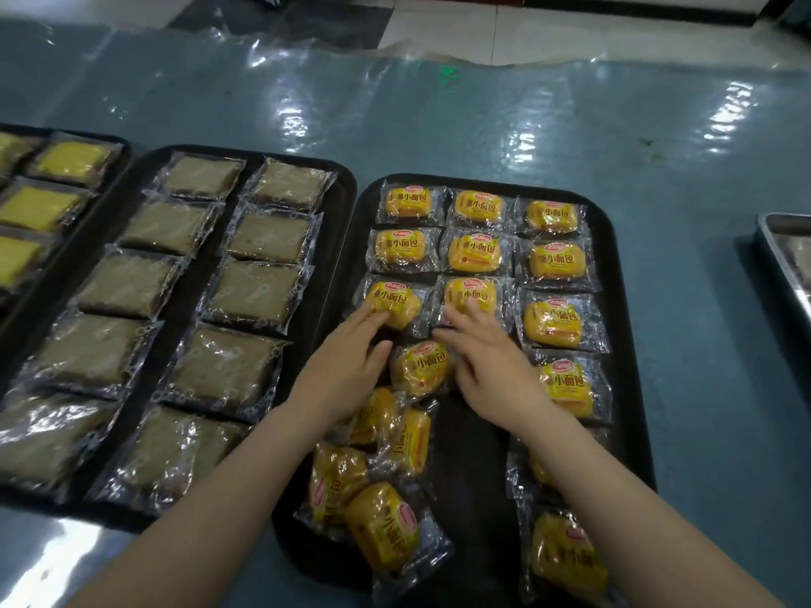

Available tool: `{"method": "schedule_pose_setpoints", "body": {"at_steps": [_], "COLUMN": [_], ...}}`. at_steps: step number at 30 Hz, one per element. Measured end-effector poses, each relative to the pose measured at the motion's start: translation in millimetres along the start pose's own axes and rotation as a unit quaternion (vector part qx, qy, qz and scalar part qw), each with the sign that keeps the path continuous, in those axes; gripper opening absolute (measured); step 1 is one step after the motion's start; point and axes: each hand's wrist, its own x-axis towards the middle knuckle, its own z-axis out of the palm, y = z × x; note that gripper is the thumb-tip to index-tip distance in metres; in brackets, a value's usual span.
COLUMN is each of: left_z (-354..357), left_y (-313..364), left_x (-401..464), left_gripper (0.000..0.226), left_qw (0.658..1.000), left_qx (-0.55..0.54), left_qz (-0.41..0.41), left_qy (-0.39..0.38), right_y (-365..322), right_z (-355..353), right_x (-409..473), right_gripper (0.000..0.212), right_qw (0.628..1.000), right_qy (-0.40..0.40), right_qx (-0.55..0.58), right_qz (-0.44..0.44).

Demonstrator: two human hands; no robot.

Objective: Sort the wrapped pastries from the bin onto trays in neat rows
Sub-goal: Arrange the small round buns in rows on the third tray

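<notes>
A black tray (pixel 614 239) in front of me holds several yellow wrapped buns in rows. My left hand (pixel 346 366) lies with straight fingers on the left bun of the third row (pixel 397 302). The fingers of my right hand (pixel 487 362) rest flat on the middle bun of that row (pixel 474 291). Between my hands lies a loose bun (pixel 421 370). A heap of unsorted buns (pixel 373 484) sits at the tray's near left, and the right column (pixel 557 322) runs toward me, partly hidden by my right forearm.
A second black tray (pixel 346 177) to the left carries two columns of brown wrapped cakes (pixel 259 291). A third tray at the far left holds yellow cakes (pixel 39 204). A metal bin's corner (pixel 776 239) shows at the right edge. Plastic film covers the blue table (pixel 526 125).
</notes>
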Motion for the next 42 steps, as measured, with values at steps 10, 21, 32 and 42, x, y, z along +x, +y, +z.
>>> {"method": "schedule_pose_setpoints", "body": {"at_steps": [10,21,32,42], "left_z": [-4,7,1,8], "left_y": [-22,-33,-25,2], "left_x": [-77,-67,-33,-35], "left_gripper": [0.047,0.078,0.045,0.032], "left_qw": [0.995,0.993,0.994,0.981], "left_qx": [-0.080,-0.028,-0.111,0.114], "left_qz": [-0.024,-0.038,-0.001,0.109], "left_qy": [0.051,-0.109,-0.013,0.110], "right_y": [-45,-33,-13,-3], "right_z": [34,23,19,11], "right_x": [-54,-52,-51,-51], "right_gripper": [0.081,0.074,0.073,0.084], "right_qw": [0.975,0.978,0.983,0.974], "right_qy": [-0.109,-0.113,-0.075,-0.170], "right_qx": [-0.138,-0.078,-0.115,-0.118], "right_qz": [0.139,0.160,0.122,0.094]}}
